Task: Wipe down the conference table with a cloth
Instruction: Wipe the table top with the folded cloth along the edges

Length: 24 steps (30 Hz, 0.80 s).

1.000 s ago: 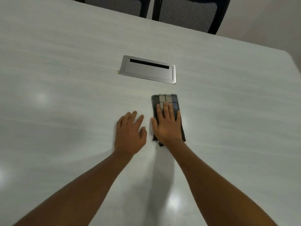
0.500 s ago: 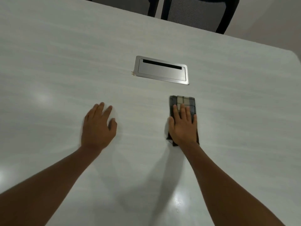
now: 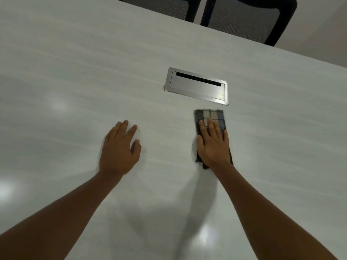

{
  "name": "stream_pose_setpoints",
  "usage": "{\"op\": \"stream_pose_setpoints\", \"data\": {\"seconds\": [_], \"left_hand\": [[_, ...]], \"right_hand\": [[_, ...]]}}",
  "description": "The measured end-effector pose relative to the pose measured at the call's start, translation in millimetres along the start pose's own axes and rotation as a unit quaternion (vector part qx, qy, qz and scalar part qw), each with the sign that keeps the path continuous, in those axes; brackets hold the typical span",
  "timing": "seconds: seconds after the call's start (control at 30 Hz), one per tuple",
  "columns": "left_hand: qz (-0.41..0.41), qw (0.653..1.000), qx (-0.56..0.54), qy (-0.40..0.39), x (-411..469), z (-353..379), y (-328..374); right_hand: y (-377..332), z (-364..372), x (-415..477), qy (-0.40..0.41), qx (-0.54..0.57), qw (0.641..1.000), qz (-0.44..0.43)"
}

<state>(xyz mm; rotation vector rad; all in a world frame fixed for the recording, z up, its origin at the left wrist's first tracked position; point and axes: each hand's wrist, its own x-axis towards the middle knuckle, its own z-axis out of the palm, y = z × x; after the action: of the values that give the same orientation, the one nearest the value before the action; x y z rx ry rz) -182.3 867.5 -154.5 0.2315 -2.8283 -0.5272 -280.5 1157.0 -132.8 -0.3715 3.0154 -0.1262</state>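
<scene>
A folded plaid cloth (image 3: 211,115) in grey, beige and blue lies flat on the pale conference table (image 3: 75,81). My right hand (image 3: 213,145) presses palm-down on the cloth's near half, fingers together; the cloth's far end shows beyond my fingertips. My left hand (image 3: 120,149) rests flat on the bare tabletop about a hand's width to the left, fingers slightly apart and holding nothing.
A brushed-metal cable hatch (image 3: 197,86) is set into the table just beyond the cloth. Two dark mesh-backed chairs (image 3: 244,19) stand at the far edge. The table's right corner runs off at the upper right.
My left hand slid away to the left from beside the cloth, then came partly back. My right hand stays pressed on the cloth, below the hatch.
</scene>
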Motion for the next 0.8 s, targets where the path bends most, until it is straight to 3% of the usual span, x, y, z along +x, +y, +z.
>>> {"op": "stream_pose_setpoints", "data": {"seconds": [0.1, 0.17, 0.3, 0.43, 0.8], "left_hand": [[-0.008, 1.0, -0.004, -0.011, 0, -2, 0], [-0.015, 1.0, 0.001, -0.017, 0, -1, 1], [-0.017, 1.0, 0.004, -0.01, 1, 0, 1], [-0.019, 1.0, 0.006, -0.005, 1, 0, 3], [-0.014, 0.999, 0.019, -0.024, 3, -1, 4]], "right_hand": [[21, -4, -20, -0.005, -0.008, 0.989, -0.151], [51, -8, -17, -0.004, -0.01, 0.982, -0.19], [80, -13, 37, 0.014, -0.023, 0.995, -0.096], [62, -14, 92, 0.032, -0.009, 0.999, -0.025], [-7, -3, 86, 0.028, -0.001, 0.996, 0.082]]}}
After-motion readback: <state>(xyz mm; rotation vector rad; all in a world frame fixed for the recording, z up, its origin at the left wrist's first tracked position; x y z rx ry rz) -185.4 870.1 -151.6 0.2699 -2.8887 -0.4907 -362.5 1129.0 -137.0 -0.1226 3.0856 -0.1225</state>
